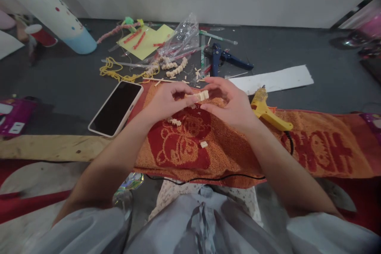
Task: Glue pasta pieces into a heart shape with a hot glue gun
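Between finger and thumb of my left hand [169, 101] is a small strip of pale wooden stick pieces [203, 95] joined side by side. My right hand [230, 101] is open around the strip's free end, thumb and fingers apart, with nothing visibly held. Both hands are above an orange and red towel [229, 147]. On the towel, below my left hand, lies another small stick strip [174, 122], and a short cluster of sticks [204, 144] is nearer to me. A yellow hot glue gun [269, 113] rests to the right of my right hand.
Behind the towel are curved stick strips [177, 68], yellow string [111, 71], clear plastic wrap [183, 37], yellow paper [145, 39] and a blue-handled cutter [220, 59]. A phone [116, 108] lies left, a white strip [274, 80] right. A bottle [59, 16] stands at back left.
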Available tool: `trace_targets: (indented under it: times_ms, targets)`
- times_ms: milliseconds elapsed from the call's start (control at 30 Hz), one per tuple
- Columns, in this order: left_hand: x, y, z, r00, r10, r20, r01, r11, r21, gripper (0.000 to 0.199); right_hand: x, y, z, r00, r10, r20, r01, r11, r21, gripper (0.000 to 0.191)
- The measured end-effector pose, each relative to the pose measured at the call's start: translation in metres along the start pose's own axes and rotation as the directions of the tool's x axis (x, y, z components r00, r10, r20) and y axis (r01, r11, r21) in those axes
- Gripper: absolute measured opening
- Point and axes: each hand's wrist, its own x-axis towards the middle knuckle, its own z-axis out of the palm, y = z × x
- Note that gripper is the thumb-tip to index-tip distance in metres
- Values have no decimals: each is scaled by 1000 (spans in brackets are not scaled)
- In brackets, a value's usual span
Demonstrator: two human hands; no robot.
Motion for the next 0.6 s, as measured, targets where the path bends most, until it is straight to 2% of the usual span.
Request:
trace_targets:
  times_ms: [67,133,233,333,500,600]
  targets:
    - [1,1,-1,999,-36,9,36,999,-10,39,1,1,1,989,144,34,-148,968,201,54]
    - [1,1,-2,999,-31,3,31,999,13,39,2,2,1,966,236,107,-258,905,338,52]
    - [1,0,-2,1000,-15,-14,16,998,68,37,3,1,1,933,283,221,-351,850,393,39]
    - [2,-1,-2,1000,7,-18,-5,995,103,35,4,-1,-2,932,272,241,-337,893,298,22]
    - [1,-4,-3,996,88,18,-90,988,126,29,3,-2,-12,949,196,247,-201,980,-4,33]
    - [1,-6,-5,991,131,24,-133,969,206,21,2,1,-18,960,180,215,-183,983,-7,32]
